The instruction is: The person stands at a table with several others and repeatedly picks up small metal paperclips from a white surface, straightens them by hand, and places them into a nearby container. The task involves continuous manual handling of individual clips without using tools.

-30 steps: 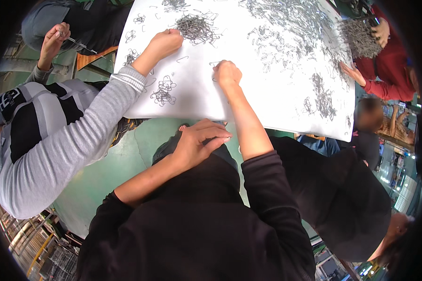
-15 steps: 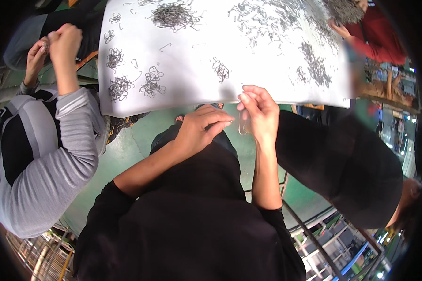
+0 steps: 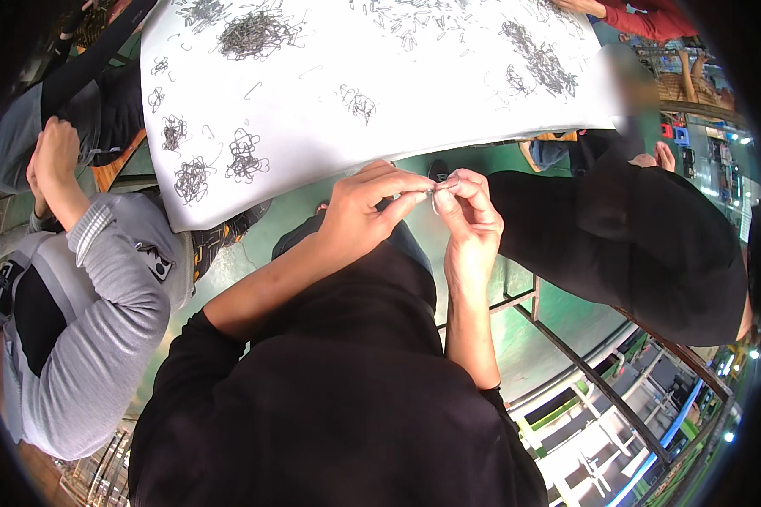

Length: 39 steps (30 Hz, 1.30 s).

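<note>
My left hand (image 3: 368,207) and my right hand (image 3: 469,207) meet in front of me, just off the near edge of the white-topped table (image 3: 313,152). Thumbs and fingertips of both are pinched together on a small thin piece of bent metal wire (image 3: 435,188). Most of that piece is hidden by the fingers, so its full shape does not show. Nearest to them on the tabletop lies a small loose pile of bent wire hooks (image 3: 359,105). Further left sits another tangled pile of wire hooks (image 3: 245,158).
A large heap of wire pieces (image 3: 258,34) lies at the far left, and a dark heap (image 3: 541,59) at the right. On my left sits a person in a grey sleeve (image 3: 114,296); a person in black (image 3: 626,245) is close on my right. A red sleeve (image 3: 651,24) shows beyond.
My hands were apart and have come together, fingertips meeting on the wire piece. The view has shifted, so the table appears tilted and further left. The grey-sleeved person's hands are lower.
</note>
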Each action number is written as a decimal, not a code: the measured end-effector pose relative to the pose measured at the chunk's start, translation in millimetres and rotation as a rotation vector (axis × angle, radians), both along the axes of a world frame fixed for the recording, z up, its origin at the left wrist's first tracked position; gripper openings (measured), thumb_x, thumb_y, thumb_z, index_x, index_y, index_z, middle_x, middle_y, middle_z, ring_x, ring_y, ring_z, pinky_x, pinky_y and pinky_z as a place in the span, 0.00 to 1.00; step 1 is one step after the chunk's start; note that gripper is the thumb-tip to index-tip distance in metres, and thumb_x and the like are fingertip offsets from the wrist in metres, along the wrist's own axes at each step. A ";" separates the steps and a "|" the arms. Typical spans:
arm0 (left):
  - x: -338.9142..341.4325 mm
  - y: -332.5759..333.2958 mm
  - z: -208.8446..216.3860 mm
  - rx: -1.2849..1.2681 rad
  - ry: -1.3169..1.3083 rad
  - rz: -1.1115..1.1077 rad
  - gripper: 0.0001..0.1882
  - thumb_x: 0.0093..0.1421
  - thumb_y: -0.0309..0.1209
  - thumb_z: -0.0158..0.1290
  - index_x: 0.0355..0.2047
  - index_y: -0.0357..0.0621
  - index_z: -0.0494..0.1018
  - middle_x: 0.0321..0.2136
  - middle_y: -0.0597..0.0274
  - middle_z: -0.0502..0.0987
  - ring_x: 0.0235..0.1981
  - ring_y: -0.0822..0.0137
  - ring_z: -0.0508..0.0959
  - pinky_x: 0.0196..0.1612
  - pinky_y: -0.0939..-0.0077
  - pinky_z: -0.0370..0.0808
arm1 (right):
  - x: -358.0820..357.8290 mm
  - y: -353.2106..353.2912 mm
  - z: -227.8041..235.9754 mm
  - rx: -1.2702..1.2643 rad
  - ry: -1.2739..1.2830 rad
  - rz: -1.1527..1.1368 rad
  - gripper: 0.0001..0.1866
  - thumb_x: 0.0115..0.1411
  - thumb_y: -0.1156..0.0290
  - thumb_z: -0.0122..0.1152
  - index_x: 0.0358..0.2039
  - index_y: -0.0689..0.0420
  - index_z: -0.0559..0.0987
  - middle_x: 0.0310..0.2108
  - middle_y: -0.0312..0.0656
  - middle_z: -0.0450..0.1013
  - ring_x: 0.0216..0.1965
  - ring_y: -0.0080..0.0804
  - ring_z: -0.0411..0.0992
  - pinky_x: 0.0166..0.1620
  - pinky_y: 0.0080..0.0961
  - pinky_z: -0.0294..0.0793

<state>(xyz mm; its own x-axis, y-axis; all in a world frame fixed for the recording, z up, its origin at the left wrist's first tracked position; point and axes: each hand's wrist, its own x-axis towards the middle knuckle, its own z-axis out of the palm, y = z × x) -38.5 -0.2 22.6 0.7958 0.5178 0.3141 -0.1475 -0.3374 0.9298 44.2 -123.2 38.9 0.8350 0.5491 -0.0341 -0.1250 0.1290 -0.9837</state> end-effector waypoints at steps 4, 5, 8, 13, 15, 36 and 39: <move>11.9 -2.3 -3.9 -0.054 0.009 -0.012 0.14 0.51 0.20 0.59 0.40 0.42 0.77 0.30 0.59 0.80 0.30 0.64 0.77 0.36 0.72 0.74 | 11.5 1.7 -11.9 -0.016 -0.251 -0.050 0.04 0.52 0.79 0.66 0.30 0.60 0.80 0.37 0.37 0.65 0.39 0.24 0.66 0.40 0.21 0.69; 15.0 1.0 -8.4 -0.026 -0.014 -0.024 0.15 0.51 0.21 0.59 0.42 0.42 0.77 0.31 0.59 0.80 0.31 0.64 0.77 0.37 0.71 0.74 | 15.4 2.0 -13.8 -0.013 -0.357 -0.060 0.04 0.52 0.79 0.66 0.30 0.60 0.80 0.37 0.37 0.65 0.39 0.24 0.66 0.40 0.21 0.69; 27.1 31.0 -34.6 0.022 0.032 -0.014 0.16 0.53 0.25 0.58 0.44 0.44 0.76 0.34 0.57 0.79 0.36 0.62 0.76 0.40 0.69 0.73 | 24.2 0.9 -14.2 -0.048 -0.388 -0.056 0.04 0.51 0.78 0.67 0.28 0.59 0.81 0.35 0.38 0.66 0.36 0.25 0.67 0.37 0.21 0.69; 110.5 115.5 -106.1 0.339 0.189 0.156 0.11 0.55 0.28 0.57 0.39 0.44 0.77 0.35 0.59 0.78 0.39 0.58 0.74 0.42 0.66 0.72 | 40.3 -2.1 -11.8 -0.092 -0.484 0.023 0.04 0.50 0.77 0.68 0.28 0.59 0.81 0.34 0.38 0.67 0.34 0.25 0.67 0.36 0.21 0.70; 143.8 134.0 -124.9 0.438 0.283 0.185 0.09 0.54 0.28 0.57 0.37 0.44 0.77 0.34 0.60 0.77 0.38 0.57 0.73 0.43 0.64 0.71 | 45.5 -3.8 -12.7 -0.101 -0.510 0.075 0.05 0.50 0.79 0.68 0.28 0.60 0.81 0.35 0.39 0.66 0.32 0.25 0.69 0.34 0.20 0.71; 15.0 39.5 -1.5 -0.586 0.314 -0.095 0.08 0.59 0.29 0.57 0.36 0.37 0.77 0.29 0.65 0.80 0.29 0.80 0.75 0.27 0.87 0.71 | -0.5 10.4 -26.3 -0.239 -0.390 0.079 0.06 0.49 0.78 0.68 0.29 0.59 0.81 0.32 0.38 0.68 0.36 0.28 0.69 0.53 0.33 0.68; -5.2 30.2 9.8 -0.490 0.227 -0.105 0.08 0.60 0.29 0.56 0.36 0.37 0.77 0.29 0.65 0.80 0.28 0.82 0.75 0.24 0.89 0.70 | -11.5 13.6 -28.7 -0.206 -0.393 0.067 0.06 0.48 0.78 0.68 0.28 0.59 0.81 0.32 0.37 0.67 0.37 0.27 0.68 0.62 0.39 0.60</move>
